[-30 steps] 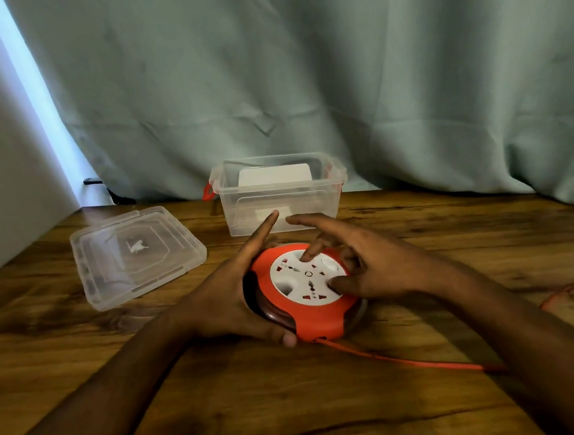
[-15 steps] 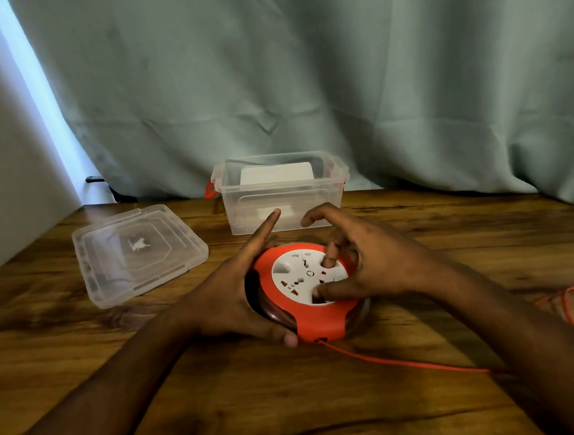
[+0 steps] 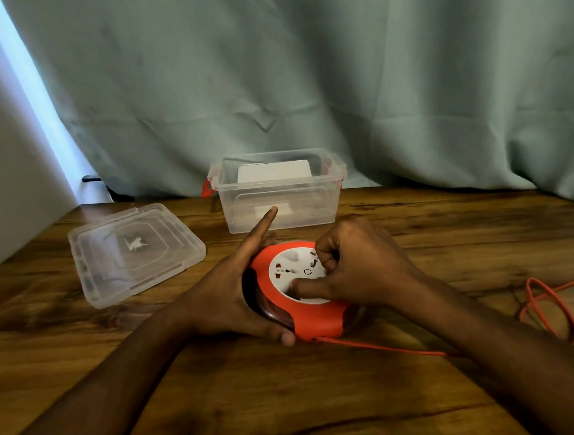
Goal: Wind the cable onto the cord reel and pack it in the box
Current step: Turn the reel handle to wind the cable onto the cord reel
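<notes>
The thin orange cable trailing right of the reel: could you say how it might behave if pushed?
The thin orange cable probably flops rather than slides whole, since it lies in loose loops on the wooden table. It looks light, likely to snag.

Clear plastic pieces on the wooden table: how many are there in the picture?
2. The clear plastic box with red latches stands open at the back of the table, beyond the orange cord reel. Its flat clear plastic lid lies separately to the left. None seems hidden.
</notes>
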The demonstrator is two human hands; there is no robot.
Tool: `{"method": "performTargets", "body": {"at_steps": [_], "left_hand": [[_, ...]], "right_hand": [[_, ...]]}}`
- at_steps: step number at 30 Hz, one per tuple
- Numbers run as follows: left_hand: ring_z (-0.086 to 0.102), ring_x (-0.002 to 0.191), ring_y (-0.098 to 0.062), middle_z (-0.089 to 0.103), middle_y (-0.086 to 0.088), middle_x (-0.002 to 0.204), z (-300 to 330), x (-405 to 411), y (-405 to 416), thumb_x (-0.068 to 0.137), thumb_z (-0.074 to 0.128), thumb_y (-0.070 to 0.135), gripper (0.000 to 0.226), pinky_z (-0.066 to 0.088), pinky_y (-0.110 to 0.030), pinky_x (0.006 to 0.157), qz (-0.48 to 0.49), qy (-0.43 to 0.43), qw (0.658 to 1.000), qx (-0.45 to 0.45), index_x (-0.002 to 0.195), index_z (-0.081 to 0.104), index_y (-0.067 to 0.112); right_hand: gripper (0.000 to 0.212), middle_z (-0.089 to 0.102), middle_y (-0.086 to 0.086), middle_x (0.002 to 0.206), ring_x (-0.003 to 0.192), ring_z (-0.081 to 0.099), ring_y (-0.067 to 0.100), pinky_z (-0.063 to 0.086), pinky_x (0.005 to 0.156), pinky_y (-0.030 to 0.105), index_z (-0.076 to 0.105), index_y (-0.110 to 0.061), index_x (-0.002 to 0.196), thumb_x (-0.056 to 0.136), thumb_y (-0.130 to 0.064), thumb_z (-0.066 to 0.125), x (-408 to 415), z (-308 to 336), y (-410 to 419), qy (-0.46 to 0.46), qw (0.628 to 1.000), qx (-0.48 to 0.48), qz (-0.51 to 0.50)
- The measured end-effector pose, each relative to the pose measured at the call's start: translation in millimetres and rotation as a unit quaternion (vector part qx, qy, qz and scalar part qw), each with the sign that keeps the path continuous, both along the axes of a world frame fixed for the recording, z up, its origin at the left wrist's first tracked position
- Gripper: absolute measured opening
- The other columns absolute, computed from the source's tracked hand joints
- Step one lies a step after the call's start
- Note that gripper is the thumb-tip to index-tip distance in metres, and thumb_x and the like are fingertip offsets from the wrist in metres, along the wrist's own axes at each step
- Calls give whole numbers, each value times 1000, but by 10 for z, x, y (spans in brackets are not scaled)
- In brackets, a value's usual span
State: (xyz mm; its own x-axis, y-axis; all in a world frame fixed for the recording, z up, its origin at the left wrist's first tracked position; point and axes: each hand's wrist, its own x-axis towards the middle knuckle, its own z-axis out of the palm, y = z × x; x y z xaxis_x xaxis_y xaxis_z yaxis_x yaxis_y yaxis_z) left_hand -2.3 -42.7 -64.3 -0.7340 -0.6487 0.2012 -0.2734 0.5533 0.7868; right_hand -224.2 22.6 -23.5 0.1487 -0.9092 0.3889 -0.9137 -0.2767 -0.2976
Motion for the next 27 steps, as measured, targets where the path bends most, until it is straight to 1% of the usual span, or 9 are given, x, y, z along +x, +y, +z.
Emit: {"method": "performTargets", "body": {"at_steps": [4,7,9,11,14,19,21,24,27], "left_hand": [[50,134,4,43,20,152,-6,-6,-5,55,101,20,153,49,-18,103,-1,-1,1000,-1,155,-9,54],[49,135,4,42,21,153,-3,-12,-4,55,102,22,152,50,-23,106,5,-4,1000,-8,155,-9,57],[49,135,3,43,23,152,-3,-9,-5,55,102,22,152,49,-22,106,6,1,1000,-7,155,-8,56],[48,136,4,44,26,150,-2,-6,0,54,102,23,153,47,-20,107,9,0,1000,-10,155,-8,55],[47,136,4,46,35,145,-7,-2,10,53,102,24,153,45,-18,107,6,-1,1000,-9,156,-7,54],[46,136,8,45,37,144,1,10,18,52,102,22,154,44,-14,106,6,-1,1000,-7,156,-6,54],[46,136,8,45,36,145,6,12,14,52,102,23,154,44,-15,106,8,-2,1000,-5,155,-6,56],[46,135,10,45,43,140,2,16,6,52,102,23,154,44,-13,105,8,-6,1000,-1,154,-7,58],[44,137,7,42,36,147,7,12,12,51,103,26,153,43,-19,110,12,-10,1000,-2,153,-7,60]], "right_hand": [[70,45,-6,34,43,56,10,40,48,29,41,-18,37,74,-56,86,18,-92,-54,-55,998,2,7],[61,52,-14,40,56,69,9,57,60,35,45,-24,41,81,-47,85,2,-122,-86,-57,998,-15,37],[41,59,-15,53,62,66,4,53,58,31,57,-30,56,83,-44,84,-24,-75,-90,-42,998,-20,50],[17,71,-17,85,70,62,-3,48,61,23,68,-35,86,85,-34,84,-88,7,-82,-25,996,18,79],[40,72,-17,117,62,59,-7,41,53,11,65,-37,112,86,-11,81,-236,97,-95,-61,983,104,141],[70,71,-9,128,71,62,-20,45,54,5,53,-25,143,83,-3,83,-364,121,-128,-68,970,151,179],[76,71,-10,130,76,64,-20,47,58,5,47,-28,148,85,-8,84,-389,124,-134,-77,968,162,175],[77,71,-5,130,68,63,-19,47,53,6,43,-26,146,85,-5,84,-406,136,-130,-95,964,176,174],[80,72,0,126,65,63,-18,48,53,8,39,-29,140,81,-4,87,-407,154,-103,-107,963,183,169]]}}
